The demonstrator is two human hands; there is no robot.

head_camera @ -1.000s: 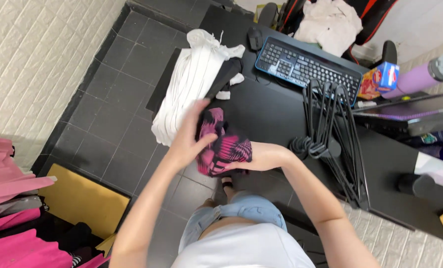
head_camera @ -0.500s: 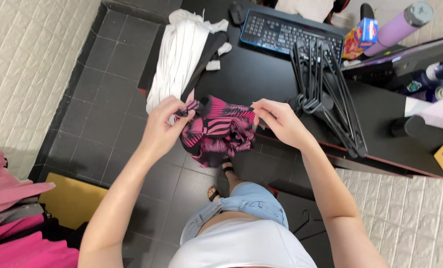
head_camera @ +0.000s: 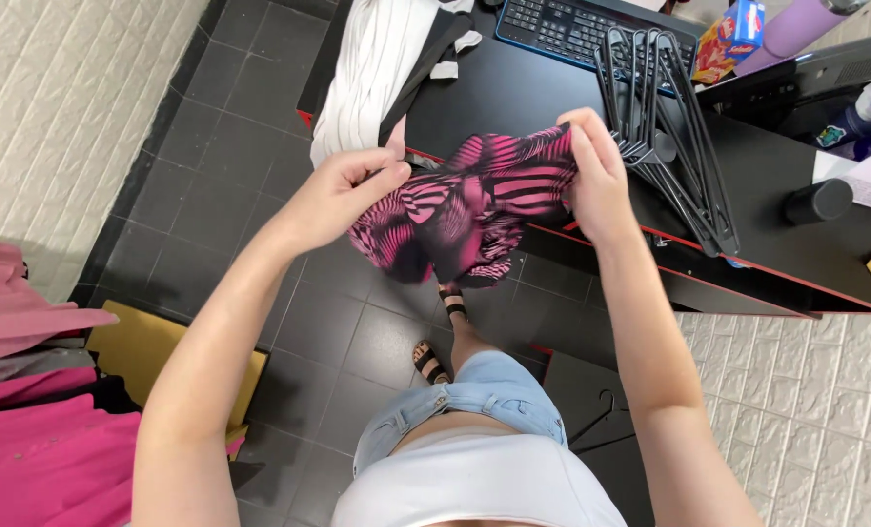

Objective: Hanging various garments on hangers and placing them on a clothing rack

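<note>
one pink-black garment (head_camera: 465, 210), two hands' fingers (head_camera: 372, 181) gripping

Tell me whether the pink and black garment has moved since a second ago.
Yes. The pink and black garment, then bunched by the desk edge, is now stretched between left hand and right hand.

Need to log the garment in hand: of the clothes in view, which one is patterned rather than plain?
The pink-and-black striped garment, stretched between the left hand and right hand. The white garment on the desk and pink clothes are plain.
</note>
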